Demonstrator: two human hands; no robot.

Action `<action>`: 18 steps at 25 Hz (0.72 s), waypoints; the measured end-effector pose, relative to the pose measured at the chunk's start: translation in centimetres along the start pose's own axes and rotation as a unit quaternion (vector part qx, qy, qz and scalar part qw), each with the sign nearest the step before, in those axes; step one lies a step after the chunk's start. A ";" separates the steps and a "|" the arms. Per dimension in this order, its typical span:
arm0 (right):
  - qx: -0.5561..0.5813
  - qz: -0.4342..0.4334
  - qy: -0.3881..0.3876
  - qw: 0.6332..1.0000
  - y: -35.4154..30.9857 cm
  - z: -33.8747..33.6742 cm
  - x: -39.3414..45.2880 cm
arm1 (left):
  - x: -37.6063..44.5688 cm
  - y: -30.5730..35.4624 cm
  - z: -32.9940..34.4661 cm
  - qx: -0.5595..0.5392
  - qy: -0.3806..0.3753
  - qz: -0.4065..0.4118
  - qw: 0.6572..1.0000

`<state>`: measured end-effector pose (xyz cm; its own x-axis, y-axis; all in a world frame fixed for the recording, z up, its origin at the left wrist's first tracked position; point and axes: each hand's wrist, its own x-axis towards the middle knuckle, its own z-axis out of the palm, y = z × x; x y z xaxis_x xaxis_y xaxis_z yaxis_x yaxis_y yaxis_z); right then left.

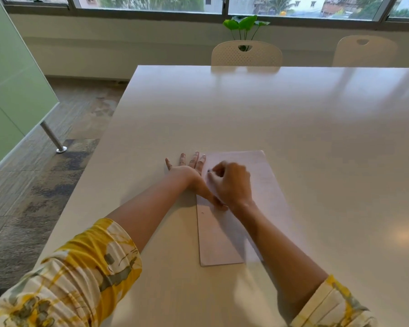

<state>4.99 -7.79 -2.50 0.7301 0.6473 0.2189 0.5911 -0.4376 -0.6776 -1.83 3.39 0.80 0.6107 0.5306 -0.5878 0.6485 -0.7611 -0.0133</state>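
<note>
**Crease could skew**

The folded paper (219, 239) lies lengthwise on the white table (293, 119) before me. My right hand (232, 182), fingers curled together, presses its fold. Just beyond, my left hand (187, 172) lies flat, fingers spread, at the sheet's left edge. I reckon it could slide on this glossy top and skew the crease

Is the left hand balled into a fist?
No, the left hand lies flat with its fingers spread, at the left edge of the paper.
</note>
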 end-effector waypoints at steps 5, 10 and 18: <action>-0.053 0.158 0.080 0.983 3.8 -6.1 3.8 | -0.2 -0.2 -0.2 -0.030 -0.011 -0.004 0.999; 0.029 -0.017 -0.059 0.998 -1.6 -0.2 0.5 | 0.1 0.0 0.1 -0.010 0.000 0.005 1.000; 0.008 0.063 0.041 0.997 0.5 -2.2 2.3 | 0.0 -0.1 0.0 -0.019 -0.003 0.003 1.000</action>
<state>7.70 -7.90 -0.83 0.8242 0.5341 0.1880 0.4879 -0.5014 -0.7145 -1.98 3.47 0.79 0.6127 0.5235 -0.5920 0.6617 -0.7495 0.0220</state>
